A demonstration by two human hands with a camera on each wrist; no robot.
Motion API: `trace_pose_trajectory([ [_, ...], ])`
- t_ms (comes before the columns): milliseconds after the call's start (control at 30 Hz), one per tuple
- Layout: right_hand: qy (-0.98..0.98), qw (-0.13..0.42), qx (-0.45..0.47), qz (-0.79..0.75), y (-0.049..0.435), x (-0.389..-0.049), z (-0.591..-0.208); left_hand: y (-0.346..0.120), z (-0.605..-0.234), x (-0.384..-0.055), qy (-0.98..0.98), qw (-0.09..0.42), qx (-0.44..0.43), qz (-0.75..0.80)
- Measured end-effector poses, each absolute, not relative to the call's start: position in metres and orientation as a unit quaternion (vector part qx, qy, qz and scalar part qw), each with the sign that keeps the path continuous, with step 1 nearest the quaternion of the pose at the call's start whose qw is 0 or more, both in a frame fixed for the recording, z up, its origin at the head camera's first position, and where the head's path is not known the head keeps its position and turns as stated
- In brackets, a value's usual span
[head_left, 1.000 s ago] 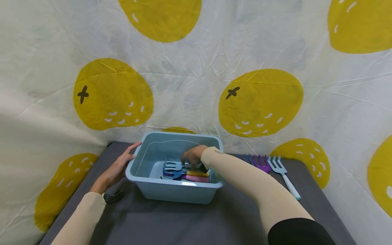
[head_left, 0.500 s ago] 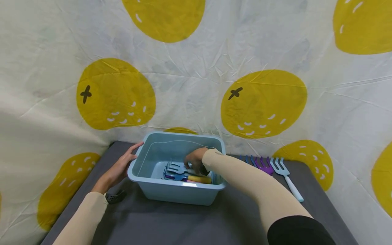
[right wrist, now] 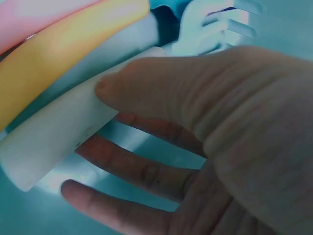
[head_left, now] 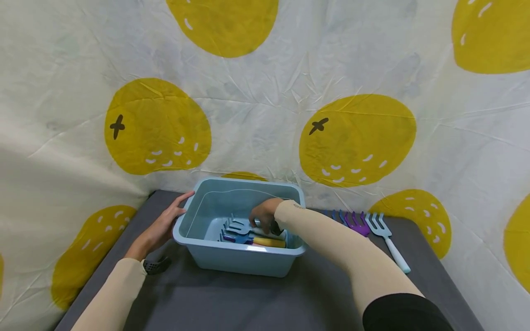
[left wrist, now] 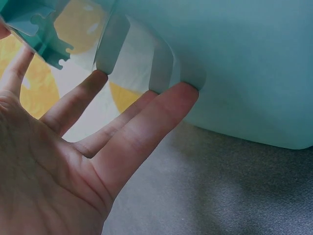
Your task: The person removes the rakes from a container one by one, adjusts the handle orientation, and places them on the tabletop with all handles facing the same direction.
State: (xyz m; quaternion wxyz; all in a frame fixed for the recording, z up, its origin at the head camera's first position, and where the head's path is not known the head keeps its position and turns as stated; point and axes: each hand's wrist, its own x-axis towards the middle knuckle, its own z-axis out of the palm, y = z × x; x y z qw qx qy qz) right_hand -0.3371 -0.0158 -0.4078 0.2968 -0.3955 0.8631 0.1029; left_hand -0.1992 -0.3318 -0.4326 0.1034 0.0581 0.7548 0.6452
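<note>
In the head view a light blue plastic tub point(head_left: 232, 259) stands on the grey table, holding several hand forks. My right hand point(head_left: 264, 214) reaches inside and grips the pale handle point(right wrist: 58, 134) of a light blue hand fork point(head_left: 237, 227). Its thumb lies on top of that handle, with fingers on the far side in the right wrist view. Alongside lie a yellow handle point(right wrist: 73, 61) and a pink handle point(right wrist: 39, 19). My left hand point(head_left: 159, 229) touches the tub's left side and rim with its fingers spread and fairly straight; the left wrist view shows fingertips against the wall.
Right of the tub, a light blue hand fork point(head_left: 385, 236), a purple one point(head_left: 357, 224) and blue tines point(head_left: 341, 216) lie in a row, partly behind my right sleeve point(head_left: 331, 234). A lemon-print sheet point(head_left: 256, 128) hangs behind the table.
My right hand has moved slightly down onto the pale handle and now grips it. The handles in the tub have shifted, and the pink one is mostly covered. The left hand stays on the tub.
</note>
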Motion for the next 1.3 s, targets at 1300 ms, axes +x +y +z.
trace_pose_trajectory([
  [1300,0.892,0.221,-0.367,-0.145,0.13,-0.309,-0.25,-0.327,-0.429,-0.195,0.758,0.105,0.053,0.642],
])
